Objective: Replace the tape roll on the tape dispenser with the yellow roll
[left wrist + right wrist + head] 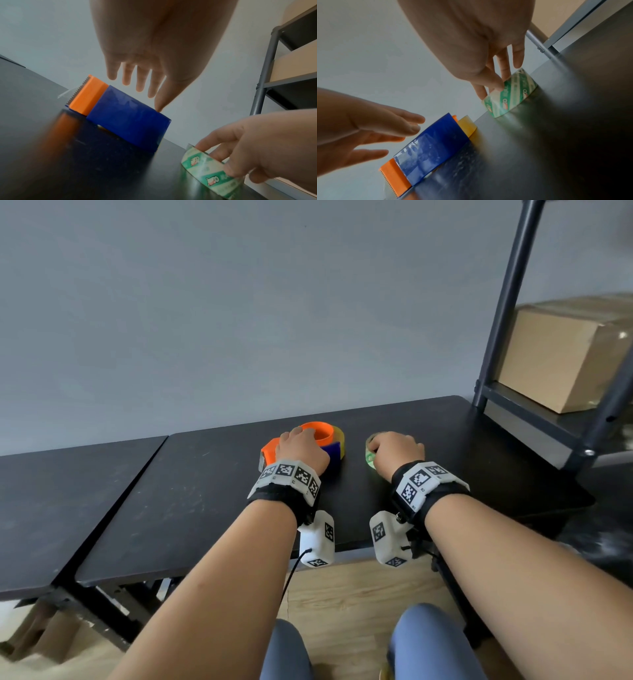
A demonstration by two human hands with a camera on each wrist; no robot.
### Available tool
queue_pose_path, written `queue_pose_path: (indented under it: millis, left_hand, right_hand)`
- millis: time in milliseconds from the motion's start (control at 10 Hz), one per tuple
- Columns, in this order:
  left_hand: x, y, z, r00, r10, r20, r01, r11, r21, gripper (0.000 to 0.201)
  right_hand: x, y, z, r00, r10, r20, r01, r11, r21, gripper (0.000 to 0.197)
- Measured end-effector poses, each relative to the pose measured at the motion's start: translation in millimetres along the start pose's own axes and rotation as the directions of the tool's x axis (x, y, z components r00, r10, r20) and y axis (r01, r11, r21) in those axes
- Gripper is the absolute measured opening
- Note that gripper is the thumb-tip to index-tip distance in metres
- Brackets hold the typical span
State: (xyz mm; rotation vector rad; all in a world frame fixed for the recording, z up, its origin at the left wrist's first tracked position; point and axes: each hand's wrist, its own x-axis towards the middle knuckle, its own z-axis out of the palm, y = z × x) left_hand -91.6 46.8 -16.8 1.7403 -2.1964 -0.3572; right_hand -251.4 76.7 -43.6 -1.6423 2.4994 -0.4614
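The tape dispenser (270,451), orange with a blue body (126,121) and a serrated cutter, lies on the black table (191,501). A yellow roll (339,435) sits round its orange hub, and its edge shows behind the blue body (467,125). My left hand (301,441) hovers over the dispenser with straight, spread fingers (140,83); only the thumb tip touches the blue top edge. To its right, my right hand (387,448) pinches a clear roll with green print (510,100), thumb outside and fingers inside the ring. That roll stands tilted on the table (205,174).
A dark metal shelf rack (507,302) stands at the table's right end with a cardboard box (561,354) on it. A second black table (51,508) adjoins on the left. A grey wall runs right behind the table.
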Motion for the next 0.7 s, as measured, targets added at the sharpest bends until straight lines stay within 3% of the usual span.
queue_pose_path:
  millis: [400,700]
  left_hand:
    - [13,-9,2,0.999,-0.017,0.030,0.018,0.999,-0.034,0.062]
    - [5,-16,-10,0.998,-0.056,0.021,0.056,0.998,-0.031,0.056]
  right_hand:
    - [24,-23,8,0.988,-0.022,0.155,0.007,0.995,0.096,0.042]
    - [7,-37,-4,0.995,-0.100,0.027,0.097,0.990,0.104,0.032]
